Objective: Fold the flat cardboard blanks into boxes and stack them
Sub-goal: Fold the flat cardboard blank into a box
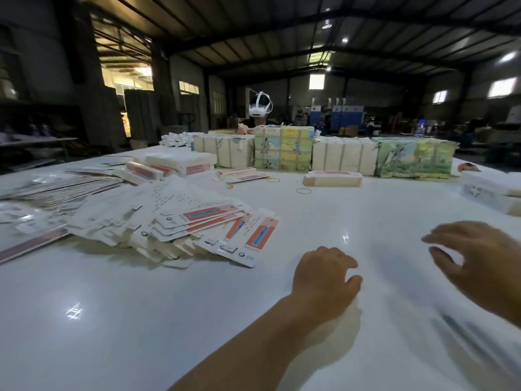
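Our left hand (324, 280) is hanging just over the near part of the white table (141, 320), fingers loosely curled and grasping nothing. Our right hand (476, 261) is hovering near the table's right edge, blurred, its fingers spread and relaxed, also holding nothing. We are seeing a smeared streak on the table below the right hand, but we cannot tell what it is.

We are looking at the flat blanks (174, 221) lying in a loose fanned heap toward the left side of the table, white card with red and blue printed panels, overlapping one another. Further left, another spread of flat sheets (56, 187) is lying near the left edge. Behind the heap, a few folded boxes (180, 163) are sitting stacked together, and one more folded box (332, 178) is resting alone near the middle, toward the far edge. Two rubber bands (303, 190) are lying on the bare surface near it.

Along the far edge, strapped bundles (282, 152) are standing in a row, some plain white, some with coloured pictures. Beyond them, a person wearing a white headset (260, 107) is standing.
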A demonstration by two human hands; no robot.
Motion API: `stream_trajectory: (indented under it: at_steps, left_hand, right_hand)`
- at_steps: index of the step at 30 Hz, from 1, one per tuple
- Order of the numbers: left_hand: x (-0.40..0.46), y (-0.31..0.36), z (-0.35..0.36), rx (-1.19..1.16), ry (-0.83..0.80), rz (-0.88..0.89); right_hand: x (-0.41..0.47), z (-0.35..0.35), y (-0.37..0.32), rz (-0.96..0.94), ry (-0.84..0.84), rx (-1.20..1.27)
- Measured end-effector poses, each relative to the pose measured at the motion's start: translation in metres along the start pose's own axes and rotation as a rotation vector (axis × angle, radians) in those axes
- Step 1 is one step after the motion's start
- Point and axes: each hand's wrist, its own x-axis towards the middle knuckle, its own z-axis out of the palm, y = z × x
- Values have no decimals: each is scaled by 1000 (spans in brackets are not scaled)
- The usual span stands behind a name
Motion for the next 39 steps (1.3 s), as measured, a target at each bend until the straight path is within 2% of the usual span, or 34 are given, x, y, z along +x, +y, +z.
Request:
stream_trajectory:
  at_steps: [3, 5, 8, 12, 16, 18, 22, 28, 31, 35, 39]
  left_hand:
    - [13, -16, -20, -141, 22, -210]
    - [32, -39, -43, -163, 17, -368]
    - [57, -91, -86, 87, 1, -517]
    - [56, -171, -130, 480, -89, -683]
    - [38, -227, -142, 605, -233, -784]
    - [31, -242, -140, 565, -255, -764]
    - [26, -246, -135, 586, -157, -646]
    - [27, -228, -135, 898, -287, -503]
    - [36, -211, -137, 919, -181, -514]
    - [56, -161, -113, 663, 37, -448]
    - [56, -88, -59, 337, 170, -157]
  right_hand:
    - [-33, 23, -35, 37, -183, 127]
    - [-35, 35, -32, 34, -205, 117]
    - [-45, 40, -26, 101, -302, 144]
    - [-44, 42, -31, 11, -239, 131]
    - [-44, 39, -37, 31, -259, 115]
    - [-44, 37, -37, 43, -283, 111]
    - [-42, 37, -38, 83, -386, 73]
    - [-41, 31, -43, 125, -416, 79]
    - [-41, 33, -43, 112, -434, 85]
    - [-39, 35, -44, 96, -438, 83]
    - [-41, 36, -41, 146, -456, 162]
